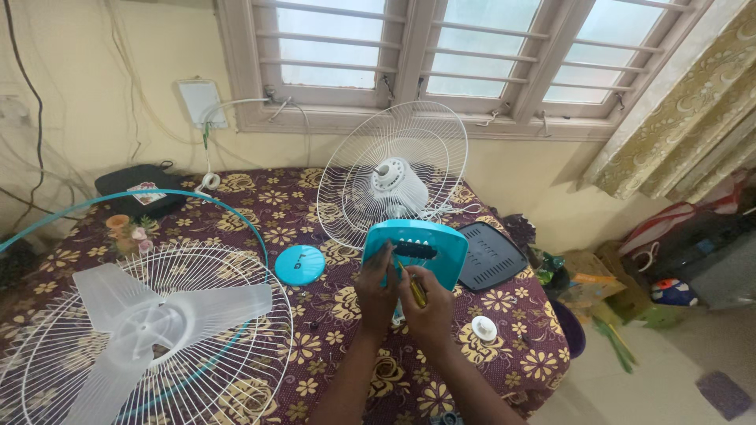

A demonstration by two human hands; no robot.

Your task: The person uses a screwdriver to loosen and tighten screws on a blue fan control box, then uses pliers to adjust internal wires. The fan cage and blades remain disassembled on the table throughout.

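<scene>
- Teal fan base [429, 244] is held upright near desk's right edge, w/ left hand [376, 287] fingers curled on its lower left side.
- Yellow-handled screwdriver [414, 287] is pinched in right hand [429, 311], tip apparently at the base.
- Rear grille w/ motor [391, 182] stands just behind; black cover [490, 256] lies beside, at right.

Bench [504, 358]: fan base [425, 250] at centre, rear guard with motor [391, 182] behind it, base plate [490, 256] just right, round cap [299, 264] left, front guard [142, 334] bearing blades [150, 323] far left, possibly a knob [483, 328] front right.
</scene>
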